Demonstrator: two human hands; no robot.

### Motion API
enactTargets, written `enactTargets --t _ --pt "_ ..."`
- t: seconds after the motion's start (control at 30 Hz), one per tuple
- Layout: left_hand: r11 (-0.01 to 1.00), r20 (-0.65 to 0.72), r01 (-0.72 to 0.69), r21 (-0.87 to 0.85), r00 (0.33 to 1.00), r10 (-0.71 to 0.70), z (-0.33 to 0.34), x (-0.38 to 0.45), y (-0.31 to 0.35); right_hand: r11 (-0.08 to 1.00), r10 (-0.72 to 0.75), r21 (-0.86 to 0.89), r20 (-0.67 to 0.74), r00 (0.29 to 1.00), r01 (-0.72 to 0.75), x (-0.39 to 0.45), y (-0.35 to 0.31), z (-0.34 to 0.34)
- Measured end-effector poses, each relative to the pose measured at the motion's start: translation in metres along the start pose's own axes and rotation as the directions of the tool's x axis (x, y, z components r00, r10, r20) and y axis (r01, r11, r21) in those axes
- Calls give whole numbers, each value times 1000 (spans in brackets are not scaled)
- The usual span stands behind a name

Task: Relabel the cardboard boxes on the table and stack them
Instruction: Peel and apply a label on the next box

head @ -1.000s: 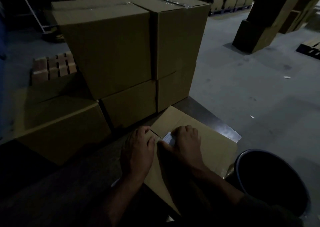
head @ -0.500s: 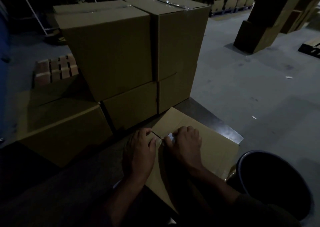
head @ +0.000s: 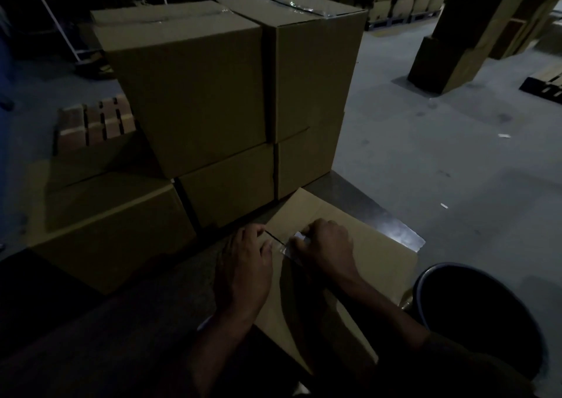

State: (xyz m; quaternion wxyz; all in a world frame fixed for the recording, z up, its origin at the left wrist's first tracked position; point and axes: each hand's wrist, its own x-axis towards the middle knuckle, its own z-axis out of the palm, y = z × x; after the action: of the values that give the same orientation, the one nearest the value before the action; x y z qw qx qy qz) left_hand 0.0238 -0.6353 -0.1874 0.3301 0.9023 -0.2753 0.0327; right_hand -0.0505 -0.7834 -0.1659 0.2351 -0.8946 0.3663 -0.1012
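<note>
In dim light, stacked cardboard boxes are seen at the far left of the bench. A near cardboard box is pressed by the left hand, fingers flat. A pale label on it is pinched by the right hand. A dark bin stands right.

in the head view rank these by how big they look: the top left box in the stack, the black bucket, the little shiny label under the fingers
1. top left box, largest.
2. black bucket, smaller, though cut off and near the camera.
3. label, by far smallest, partly covered by the right hand.
</note>
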Motion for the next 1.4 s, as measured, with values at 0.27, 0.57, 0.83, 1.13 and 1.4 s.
enactTargets --t 0.27,0.57,0.83,1.13,1.4 --pt "999 -5 -12 -39 1000 12 5 2 -7 958 -135 279 209 969 74 2 8 -27" --pt "996 -8 -63 -66 998 63 6 9 -11 725 -261 685 177 949 72 -44 44 -44" --pt "966 105 -204 -158 969 222 10 84 -14 666 -44 732 -155 987 144 -74 54 -45" --pt "875 -18 -469 121 880 475 5 126 -6 701 128 710 -215 968 65 -71 30 -36" --pt "934 62 -358 15 932 356 19 73 51 434 338 900 -117 934 -44 -68 57 -47"
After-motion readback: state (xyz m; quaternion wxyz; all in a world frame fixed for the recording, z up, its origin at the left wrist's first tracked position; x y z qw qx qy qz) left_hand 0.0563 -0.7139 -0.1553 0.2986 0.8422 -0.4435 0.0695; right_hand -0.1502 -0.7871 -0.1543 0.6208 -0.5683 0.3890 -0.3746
